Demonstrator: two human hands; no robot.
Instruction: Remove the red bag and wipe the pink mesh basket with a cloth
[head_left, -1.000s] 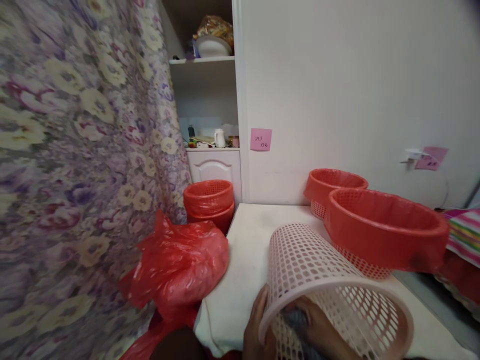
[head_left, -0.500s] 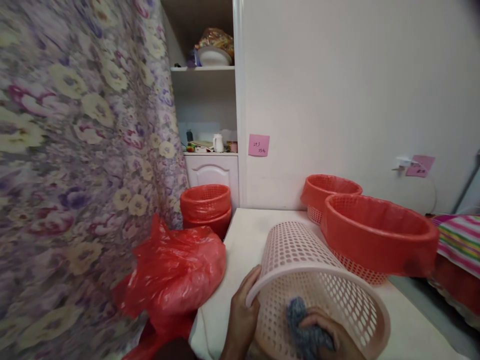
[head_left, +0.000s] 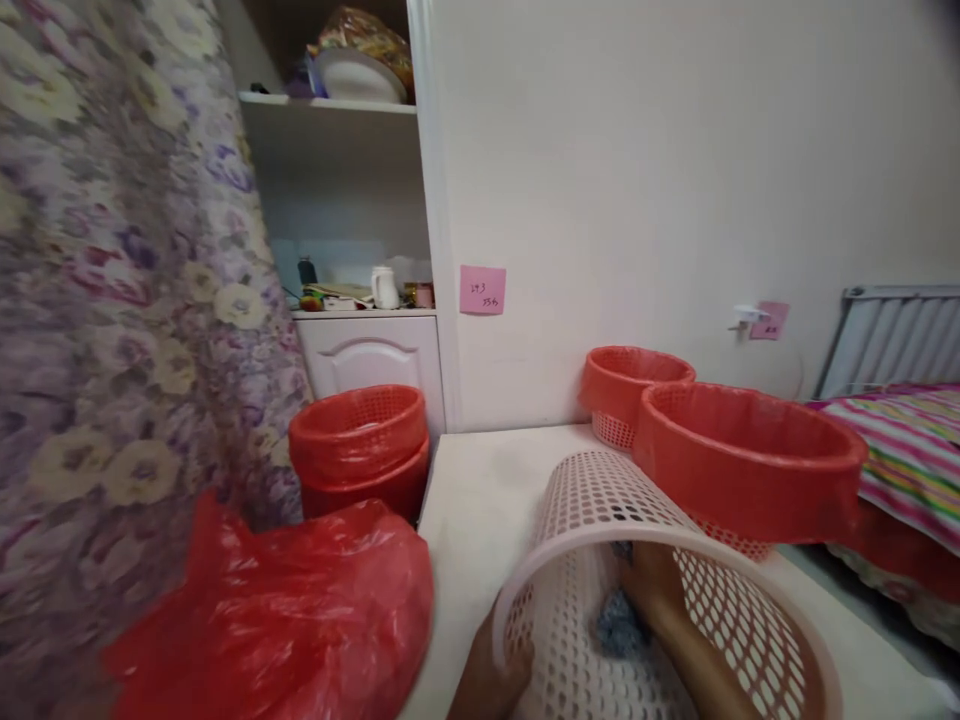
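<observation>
White wall forms the backdrop, with a cream-covered table below it; clock positions are read about the pale mesh basket, 12 pointing to the wall. Basket lies on its side on the table, its mouth toward 6 o'clock, the wearer's side; left hand is closed round the rim at 9 o'clock, thumb on the inner face (its other fingers are largely hidden). Right hand reaches inside, forearm entering from 5 o'clock; it is curled on a blue-grey cloth, part of which hangs below the hand while another scrap shows beyond it; the fingertips are covered by rim and mesh, so I cannot tell how tightly they close.

Surroundings: a large red-lined basket stands close by at between 1 and 2 o'clock; a smaller red-lined basket stands at 12, near the wall; crumpled red plastic bulges beside the table at 9; stacked red-lined baskets stand at 10, in front of a white cabinet door; a white jug sits above that door, between 10 and 11; a pink note is on the wall at 11; floral curtain hangs farther out at 10; striped bedding lies at 2.
</observation>
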